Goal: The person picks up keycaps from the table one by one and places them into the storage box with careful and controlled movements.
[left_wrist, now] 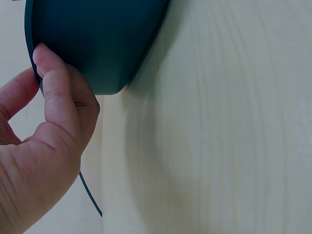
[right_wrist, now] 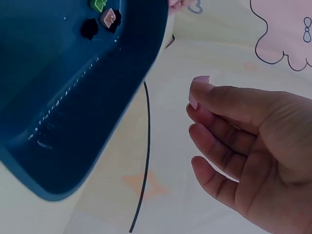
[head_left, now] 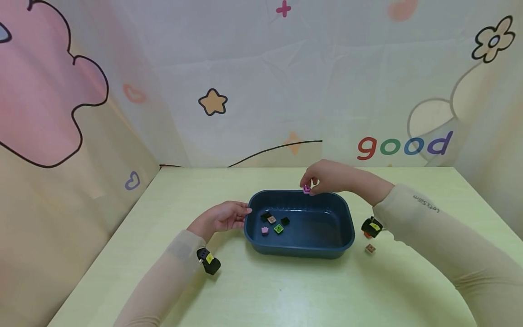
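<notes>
My left hand [head_left: 226,217] grips the left rim of a dark blue tray [head_left: 298,251], thumb at the rim and fingers against the outer wall in the left wrist view. Above the tray's far rim, my right hand [head_left: 332,176] pinches a small purple-pink piece [head_left: 306,189] between thumb and fingertips; the right wrist view shows that pink piece [right_wrist: 199,87] too. In the left part of the tray lie a green piece [head_left: 278,229], a pink piece [head_left: 264,231], a tan piece [head_left: 271,220] and dark pieces [head_left: 285,221].
Right of the tray on the pale table [head_left: 282,290] lie a tan piece [head_left: 370,249] and a red-orange piece [head_left: 367,235], partly hidden by the right wrist camera [head_left: 372,226]. A printed curtain [head_left: 253,68] hangs behind the table.
</notes>
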Demonstrator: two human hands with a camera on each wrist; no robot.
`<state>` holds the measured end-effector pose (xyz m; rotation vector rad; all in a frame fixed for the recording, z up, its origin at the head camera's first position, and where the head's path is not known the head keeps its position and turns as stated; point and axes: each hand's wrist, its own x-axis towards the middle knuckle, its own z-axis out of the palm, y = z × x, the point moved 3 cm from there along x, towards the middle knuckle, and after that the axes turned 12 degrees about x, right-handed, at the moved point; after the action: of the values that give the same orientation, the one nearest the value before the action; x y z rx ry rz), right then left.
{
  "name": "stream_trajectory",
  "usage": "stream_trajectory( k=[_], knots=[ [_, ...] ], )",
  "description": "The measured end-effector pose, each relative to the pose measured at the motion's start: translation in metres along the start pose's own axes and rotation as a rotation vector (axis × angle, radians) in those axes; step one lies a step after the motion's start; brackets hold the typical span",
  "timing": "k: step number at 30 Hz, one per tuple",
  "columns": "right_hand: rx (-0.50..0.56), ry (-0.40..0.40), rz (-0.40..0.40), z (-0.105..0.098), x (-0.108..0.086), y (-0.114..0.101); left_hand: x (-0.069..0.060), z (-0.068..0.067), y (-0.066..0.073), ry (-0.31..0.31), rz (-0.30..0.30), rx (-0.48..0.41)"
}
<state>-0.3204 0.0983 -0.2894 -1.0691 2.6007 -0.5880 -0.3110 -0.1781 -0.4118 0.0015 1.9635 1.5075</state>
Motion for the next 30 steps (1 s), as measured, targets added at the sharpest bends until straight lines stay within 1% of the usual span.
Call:
stream_trajectory(
  k=[5, 8, 10, 14, 18, 26, 30],
  knots=[
    [-0.029, -0.016, -0.057, 0.009, 0.014, -0.002, 0.000, 0.000, 0.001, 0.004, -0.007, -0.003],
    [-0.057, -0.026, -0.072, 0.013, 0.022, -0.002, 0.000, 0.000, 0.003, 0.003, -0.006, -0.001],
    [-0.071, -0.034, -0.076, 0.017, 0.026, -0.002, 0.000, 0.000, 0.003, 0.003, -0.007, -0.004],
    [-0.084, -0.049, -0.054, 0.026, 0.037, 0.001, 0.001, 0.000, 0.002, 0.004, -0.009, -0.005],
    [-0.104, -0.069, -0.056, 0.034, 0.046, 0.002, 0.001, 0.000, 0.001, 0.008, -0.021, -0.010],
    [-0.137, -0.085, -0.065, 0.048, 0.056, -0.001, 0.001, -0.001, 0.001, -0.010, -0.004, 0.001],
    [-0.140, -0.103, -0.070, 0.056, 0.062, 0.000, 0.002, -0.001, 0.000, -0.006, -0.016, -0.006]
  ],
)
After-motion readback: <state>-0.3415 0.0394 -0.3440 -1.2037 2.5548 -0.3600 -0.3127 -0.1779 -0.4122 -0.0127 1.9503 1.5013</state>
